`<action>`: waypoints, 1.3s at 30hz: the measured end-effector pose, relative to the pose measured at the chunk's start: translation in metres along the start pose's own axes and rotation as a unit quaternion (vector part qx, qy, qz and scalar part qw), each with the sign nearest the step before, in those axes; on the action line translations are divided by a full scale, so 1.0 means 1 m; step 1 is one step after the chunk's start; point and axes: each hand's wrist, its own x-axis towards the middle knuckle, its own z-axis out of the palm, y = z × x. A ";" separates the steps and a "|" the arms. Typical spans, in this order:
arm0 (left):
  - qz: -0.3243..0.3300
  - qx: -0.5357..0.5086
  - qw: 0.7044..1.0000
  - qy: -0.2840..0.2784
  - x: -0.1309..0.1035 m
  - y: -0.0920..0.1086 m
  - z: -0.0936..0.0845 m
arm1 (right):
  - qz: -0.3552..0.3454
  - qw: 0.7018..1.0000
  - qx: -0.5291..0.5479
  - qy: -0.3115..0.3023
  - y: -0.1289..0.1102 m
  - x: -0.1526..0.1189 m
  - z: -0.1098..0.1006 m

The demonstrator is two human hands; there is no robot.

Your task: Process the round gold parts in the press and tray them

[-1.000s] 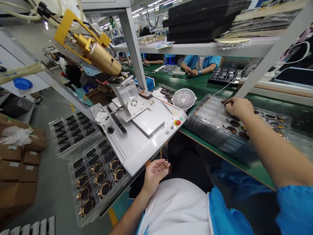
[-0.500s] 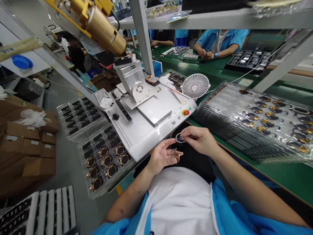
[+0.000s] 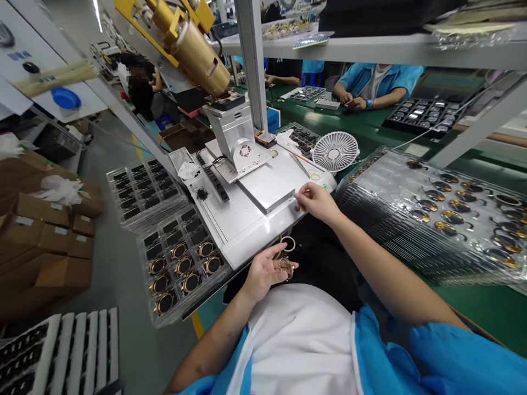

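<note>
The left hand (image 3: 263,273) grasps a slender, curved, gold-coloured metal frame (image 3: 291,270), partly covered by the thumb; a round white-rimmed piece (image 3: 293,243) sits at its index fingertip (ring or glass disc, I cannot tell). The right hand (image 3: 316,202), fingers curled, hides part of the glossy white machine base's (image 3: 247,238) edge; whether it grips anything is unclear.

Left hand (image 3: 262,272) low, palm upward; right hand (image 3: 316,201) farther forward, fingers (image 3: 302,195) curled together.
</note>
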 end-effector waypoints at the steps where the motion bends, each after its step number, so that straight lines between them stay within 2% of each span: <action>1: 0.005 0.004 1.000 0.001 -0.002 0.001 0.000 | 0.033 0.999 0.012 0.019 -0.005 0.014 0.002; 4: 0.027 0.017 0.999 0.005 -0.010 0.005 0.000 | 0.081 0.995 0.014 0.052 -0.013 0.041 0.007; 7: 0.053 0.036 0.998 0.010 -0.019 0.007 -0.003 | 0.092 0.993 0.000 0.078 -0.010 0.043 0.006; 10: 0.087 0.093 0.992 0.016 -0.024 0.007 -0.004 | 0.071 0.993 0.000 0.095 0.001 0.018 0.007; 12: 0.127 0.167 0.977 0.030 -0.025 0.005 -0.004 | 0.058 0.996 0.024 0.061 0.011 -0.011 0.012; 15: 0.200 0.311 0.928 0.036 -0.021 -0.001 0.001 | 0.074 0.990 0.102 -0.055 0.025 -0.062 0.026; 17: 0.219 0.403 0.889 0.007 -0.015 -0.004 0.006 | 0.091 0.976 0.170 -0.102 0.031 -0.088 0.034; 20: 0.203 0.515 0.831 -0.052 -0.007 -0.007 0.011 | 0.098 0.962 0.241 -0.082 0.035 -0.107 0.039; 22: 0.201 0.545 0.810 -0.086 -0.003 -0.008 0.013 | 0.101 0.957 0.266 -0.056 0.036 -0.109 0.036; 24: 0.217 0.513 0.823 -0.107 -0.002 -0.010 0.014 | 0.105 0.951 0.287 -0.042 0.036 -0.108 0.031; 27: 0.233 0.396 0.884 -0.090 -0.003 -0.011 0.014 | 0.107 0.946 0.304 -0.044 0.036 -0.108 0.026; 29: 0.223 0.340 0.911 -0.074 -0.004 -0.011 0.014 | 0.108 0.946 0.303 -0.043 0.033 -0.110 0.025; 32: 0.213 0.340 0.912 -0.083 -0.004 -0.011 0.012 | 0.116 0.949 0.291 -0.036 0.029 -0.112 0.026; 35: 0.240 0.427 0.866 -0.096 -0.004 -0.010 0.009 | 0.132 0.950 0.278 -0.053 0.029 -0.112 0.024; 39: 0.243 0.585 0.767 -0.099 -0.004 -0.006 0.007 | 0.151 0.944 0.278 -0.092 0.032 -0.110 0.019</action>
